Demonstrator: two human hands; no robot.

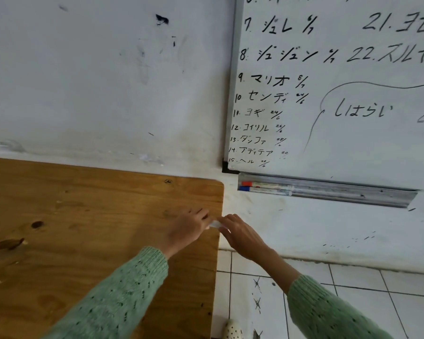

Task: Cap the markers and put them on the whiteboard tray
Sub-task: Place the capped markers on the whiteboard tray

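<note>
Both of my hands meet at the right edge of the wooden table (83, 216). Between them I hold a white marker (215, 224); only a short white part of its barrel shows between the fingers. My left hand (186, 228) grips one end, and a dark piece, perhaps the cap, shows at its fingertips. My right hand (240, 234) grips the other end. On the metal whiteboard tray (353, 194) lie two capped markers at its left end: a red-capped marker (262, 184) behind and a blue-capped marker (264, 191) in front.
The whiteboard (353, 94), covered with handwriting, hangs on the white wall above the tray. White floor tiles (353, 285) lie below to the right. A polka-dot slipper (233, 329) shows at the bottom edge.
</note>
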